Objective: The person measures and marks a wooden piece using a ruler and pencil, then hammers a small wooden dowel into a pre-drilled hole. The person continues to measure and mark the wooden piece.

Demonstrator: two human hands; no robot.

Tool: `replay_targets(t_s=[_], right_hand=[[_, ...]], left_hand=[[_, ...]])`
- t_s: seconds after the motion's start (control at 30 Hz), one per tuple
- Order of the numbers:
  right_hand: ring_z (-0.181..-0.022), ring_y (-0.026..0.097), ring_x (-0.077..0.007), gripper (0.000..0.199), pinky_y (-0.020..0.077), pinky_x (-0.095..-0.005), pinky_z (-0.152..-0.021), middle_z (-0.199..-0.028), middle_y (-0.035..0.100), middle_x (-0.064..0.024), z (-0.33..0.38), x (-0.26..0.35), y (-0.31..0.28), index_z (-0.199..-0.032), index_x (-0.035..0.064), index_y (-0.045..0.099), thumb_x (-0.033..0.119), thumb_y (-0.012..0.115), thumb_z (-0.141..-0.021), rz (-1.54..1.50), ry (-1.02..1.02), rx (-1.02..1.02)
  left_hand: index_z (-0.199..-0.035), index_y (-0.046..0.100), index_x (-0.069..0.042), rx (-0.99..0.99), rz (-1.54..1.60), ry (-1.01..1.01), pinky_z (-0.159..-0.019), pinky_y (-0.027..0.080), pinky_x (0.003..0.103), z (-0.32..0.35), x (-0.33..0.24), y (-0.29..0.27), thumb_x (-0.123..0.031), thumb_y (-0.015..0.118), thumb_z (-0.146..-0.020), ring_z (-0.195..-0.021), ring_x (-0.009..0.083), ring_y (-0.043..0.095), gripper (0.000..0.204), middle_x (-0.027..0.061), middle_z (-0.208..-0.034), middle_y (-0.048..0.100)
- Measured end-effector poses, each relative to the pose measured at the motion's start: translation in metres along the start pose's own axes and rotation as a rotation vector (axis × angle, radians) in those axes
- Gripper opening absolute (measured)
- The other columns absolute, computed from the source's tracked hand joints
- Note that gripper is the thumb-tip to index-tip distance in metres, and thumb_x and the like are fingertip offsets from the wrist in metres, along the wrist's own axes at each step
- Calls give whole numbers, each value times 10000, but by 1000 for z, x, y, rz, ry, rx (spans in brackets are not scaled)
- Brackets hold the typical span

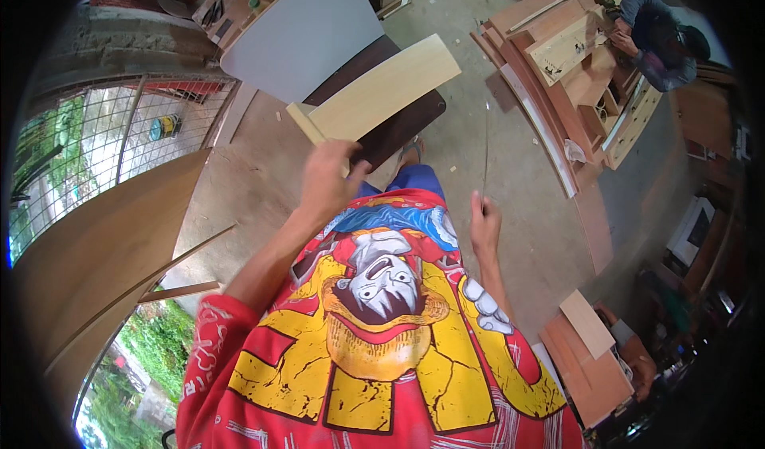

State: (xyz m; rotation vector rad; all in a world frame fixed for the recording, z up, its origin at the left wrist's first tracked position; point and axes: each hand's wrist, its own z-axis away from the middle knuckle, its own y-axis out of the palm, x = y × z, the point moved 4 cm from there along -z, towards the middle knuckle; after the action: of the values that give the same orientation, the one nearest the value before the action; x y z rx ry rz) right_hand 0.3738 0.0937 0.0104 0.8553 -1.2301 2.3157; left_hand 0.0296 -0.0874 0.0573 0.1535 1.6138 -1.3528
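Observation:
A pale wooden board (390,86) lies across a dark brown panel (406,122) in front of me. Along the board's left end runs a narrow wooden strip (305,123). My left hand (331,174) is closed round the near end of that strip, its fingers slightly blurred. Off to the right, clear of the board, my right hand (484,224) is closed on a thin dark rod (487,142) that points away from me. The rod's exact kind is too fine to make out.
A large white panel (307,39) leans behind the board. At the far right a person (661,39) works over stacked wooden pieces (562,82). Another person's hand (637,361) is near brown boards (586,369) at lower right. Wire mesh (119,126) stands left.

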Motion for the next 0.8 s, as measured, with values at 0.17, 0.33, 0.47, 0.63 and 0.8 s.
replay_targets(t_s=[0.17,0.33,0.47,0.63,0.8], right_hand=[[-932,775,-387,615,568,-503,-878,-934,781,-219,-176,113,82,-1426,21,766,514,480,-1194,51,-247,213],[-1292,710,-510,645,559,-520,-1064,-1340,749,-347,-293,171,142,-1533,37,684,528,470,-1174,1,-211,291],[-1392,672,-500,796,545,-580,-1105,-1488,699,-331,-310,183,176,-1604,-33,594,614,496,-1151,-48,34,513],[-1462,556,-427,828,528,-682,-994,-1615,588,-250,-307,195,177,-1727,61,456,665,447,-1161,-8,41,617],[-1293,623,-378,834,541,-567,-916,-1485,660,-241,-314,207,174,-1538,-43,621,678,423,-1167,-6,171,655]], left_hand=[[-1398,558,93,-471,5,-775,-1034,566,526,-4,144,-15,-442,932,-909,-1175,459,726,815,291,-1309,704],[-1435,603,92,-379,107,-905,-1104,561,510,-41,152,2,-458,889,-953,-1276,457,745,785,328,-1353,749],[-1391,690,66,-388,80,-950,-1099,563,521,-11,172,8,-430,820,-1009,-1278,462,746,639,312,-1316,782],[-1279,744,92,-454,-40,-906,-1029,584,559,-7,151,4,-393,766,-1041,-1178,505,767,541,341,-1210,795],[-1195,750,125,-557,-134,-827,-935,601,603,-1,156,12,-345,735,-1060,-1046,551,780,489,382,-1052,788]])
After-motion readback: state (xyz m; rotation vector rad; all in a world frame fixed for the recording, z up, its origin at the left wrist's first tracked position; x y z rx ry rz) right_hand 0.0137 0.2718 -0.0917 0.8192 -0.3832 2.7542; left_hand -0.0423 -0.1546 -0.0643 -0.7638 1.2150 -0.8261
